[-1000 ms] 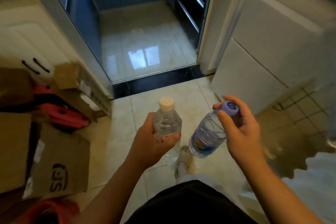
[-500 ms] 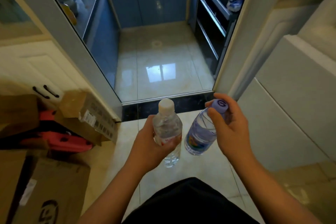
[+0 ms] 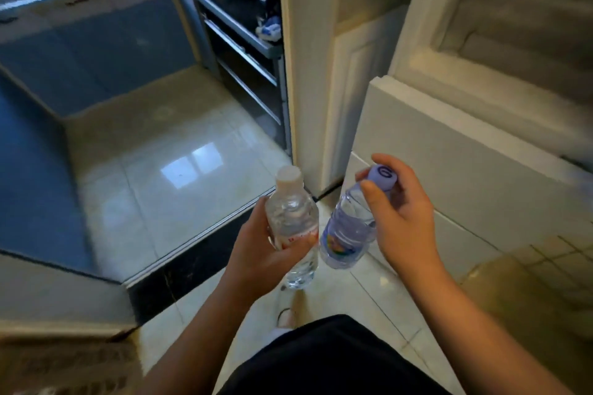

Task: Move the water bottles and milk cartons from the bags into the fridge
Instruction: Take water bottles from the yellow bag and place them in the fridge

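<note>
My left hand (image 3: 263, 250) grips a clear water bottle (image 3: 292, 218) with a white cap and a red-and-white label, held upright around its middle. My right hand (image 3: 404, 218) holds a second water bottle (image 3: 346, 234) by its purple cap, tilted, with a bluish body and a colourful label. Both bottles hang close together over the tiled floor, almost touching. The white fridge (image 3: 449, 144) stands at the right, its open upper compartment (image 3: 513, 26) above a closed lower door. No bags or milk cartons are in view.
A white door frame (image 3: 308, 58) separates me from a kitchen with blue cabinets (image 3: 96, 51) and a dark stove unit (image 3: 244, 51). A black threshold strip (image 3: 192, 266) crosses the glossy floor. A white cabinet edge (image 3: 48, 298) sits at the lower left.
The view has swung right and up: the cardboard boxes and red item at the left have left the frame, and the fridge fills more of the right. Both hands keep their bottles.
</note>
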A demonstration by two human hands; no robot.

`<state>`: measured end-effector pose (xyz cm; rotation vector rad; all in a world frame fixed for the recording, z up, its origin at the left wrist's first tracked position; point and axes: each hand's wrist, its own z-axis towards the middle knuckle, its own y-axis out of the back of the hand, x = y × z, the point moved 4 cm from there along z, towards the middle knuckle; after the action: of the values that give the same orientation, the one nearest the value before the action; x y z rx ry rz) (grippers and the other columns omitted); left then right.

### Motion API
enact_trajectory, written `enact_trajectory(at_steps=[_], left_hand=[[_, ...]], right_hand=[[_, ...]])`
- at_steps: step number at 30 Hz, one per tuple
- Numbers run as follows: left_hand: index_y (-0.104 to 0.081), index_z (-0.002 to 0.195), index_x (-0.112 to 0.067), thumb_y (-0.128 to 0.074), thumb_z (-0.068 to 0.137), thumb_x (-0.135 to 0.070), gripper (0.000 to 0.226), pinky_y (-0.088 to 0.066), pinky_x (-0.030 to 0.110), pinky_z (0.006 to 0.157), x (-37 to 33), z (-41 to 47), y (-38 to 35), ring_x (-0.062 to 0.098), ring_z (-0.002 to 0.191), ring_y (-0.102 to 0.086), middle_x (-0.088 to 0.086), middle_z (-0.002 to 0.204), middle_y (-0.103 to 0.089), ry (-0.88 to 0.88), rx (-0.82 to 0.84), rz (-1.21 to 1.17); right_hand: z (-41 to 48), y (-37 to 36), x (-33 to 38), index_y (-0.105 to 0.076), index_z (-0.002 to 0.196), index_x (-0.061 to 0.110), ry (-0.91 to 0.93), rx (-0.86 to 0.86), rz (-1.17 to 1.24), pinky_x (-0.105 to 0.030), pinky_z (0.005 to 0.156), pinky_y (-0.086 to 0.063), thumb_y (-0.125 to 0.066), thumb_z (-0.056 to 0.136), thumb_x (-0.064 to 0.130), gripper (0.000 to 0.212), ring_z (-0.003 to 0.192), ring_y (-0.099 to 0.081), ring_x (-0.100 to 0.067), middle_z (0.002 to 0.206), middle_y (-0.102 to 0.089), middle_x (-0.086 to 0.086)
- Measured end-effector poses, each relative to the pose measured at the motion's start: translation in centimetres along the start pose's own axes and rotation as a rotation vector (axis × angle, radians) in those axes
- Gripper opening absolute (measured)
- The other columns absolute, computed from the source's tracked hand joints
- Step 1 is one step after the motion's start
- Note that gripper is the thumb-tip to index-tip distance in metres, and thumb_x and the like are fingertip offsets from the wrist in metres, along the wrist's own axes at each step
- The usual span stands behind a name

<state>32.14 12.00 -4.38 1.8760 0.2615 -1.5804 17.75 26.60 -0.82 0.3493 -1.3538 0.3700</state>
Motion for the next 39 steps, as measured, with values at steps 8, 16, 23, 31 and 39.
enact_trajectory(at_steps=[8, 16, 23, 31, 39], left_hand=[[-0.053, 0.115, -0.033, -0.083, 0.077, -0.022, 0.05, -0.053, 0.016, 0.08, -5.7, 16.7, -4.0, 0.003, 0.097, -0.067, -0.015, 0.104, -0.068, -0.205, 0.396, 0.004], [-0.052, 0.12, -0.032, -0.083, 0.074, -0.024, 0.056, -0.054, 0.022, 0.083, -13.0, 27.5, -10.6, 0.006, 0.101, -0.067, -0.014, 0.107, -0.067, -0.366, 0.616, -0.115], [-0.053, 0.114, -0.033, -0.084, 0.074, -0.011, 0.054, -0.054, 0.021, 0.079, -22.1, 33.8, -16.0, 0.008, 0.099, -0.068, -0.012, 0.102, -0.068, -0.507, 0.593, -0.262], [-0.054, 0.115, -0.022, -0.078, 0.075, 0.007, 0.054, -0.056, 0.022, 0.077, -32.4, 38.7, -21.3, 0.009, 0.094, -0.069, -0.006, 0.101, -0.07, -0.672, 0.533, -0.405], [-0.051, 0.125, -0.006, -0.076, 0.069, -0.003, 0.062, -0.055, 0.032, 0.081, -37.1, 43.9, -26.4, 0.018, 0.1, -0.069, 0.001, 0.107, -0.071, -0.684, 0.481, -0.526]], right_hand=[[9.6, 3.5, 0.3, -0.057, 0.12, 0.017, 0.065, -0.374, -0.094, -0.025, 0.089, -0.053, -0.061, 0.093, 0.003, 0.031, 0.096, -0.066, -0.011, 0.102, -0.068, -0.003], [16.8, 8.3, 4.1, -0.056, 0.119, 0.02, 0.212, -0.613, -0.144, -0.024, 0.086, -0.051, -0.06, 0.089, 0.011, 0.031, 0.094, -0.066, -0.011, 0.101, -0.068, -0.005], [24.0, 14.0, 8.3, -0.058, 0.119, 0.023, 0.37, -0.692, -0.182, -0.026, 0.085, -0.052, -0.062, 0.092, 0.01, 0.03, 0.094, -0.066, -0.014, 0.102, -0.068, -0.006], [32.7, 20.2, 13.2, -0.057, 0.119, 0.025, 0.569, -0.707, -0.241, -0.025, 0.092, -0.05, -0.062, 0.092, 0.009, 0.032, 0.104, -0.063, -0.01, 0.111, -0.065, -0.002], [39.8, 24.5, 14.2, -0.057, 0.121, 0.018, 0.614, -0.729, -0.252, -0.016, 0.091, -0.047, -0.063, 0.092, 0.006, 0.032, 0.105, -0.061, 0.001, 0.109, -0.063, 0.015]])
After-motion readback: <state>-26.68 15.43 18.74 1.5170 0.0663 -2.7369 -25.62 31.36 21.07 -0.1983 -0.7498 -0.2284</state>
